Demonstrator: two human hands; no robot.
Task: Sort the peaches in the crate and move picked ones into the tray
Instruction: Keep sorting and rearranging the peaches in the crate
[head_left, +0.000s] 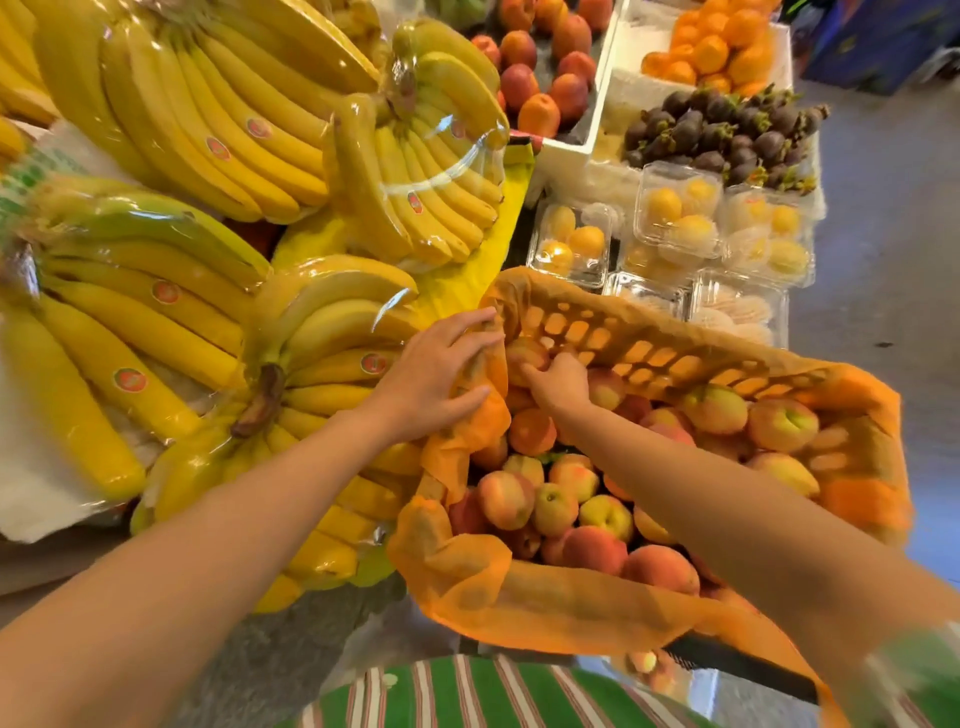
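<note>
Both hands are at the far left corner of the crate (649, 353). The left hand (441, 369) lies spread on the orange liner (467, 571) where it folds over the rim, fingers fairly straight, pressing it back. The right hand (558, 382) reaches down into that corner with its fingers bent onto a peach (524, 353) against the slotted wall. The fingertips are hidden, so I cannot tell if the grip has closed. The other peaches (571, 499) fill the crate below both forearms.

The step looks like picking one fruit out of the corner. To do it well, keep the liner pinned so it does not flop over the fruit, and cup the peach with the whole hand rather than the fingertips, since soft skin probably bruises. Lift straight up, clear of the wall and of neighbouring fruit, then turn it to check all sides. Which container is the tray I cannot tell. Bananas (156, 130) crowd the worktop to the left.
</note>
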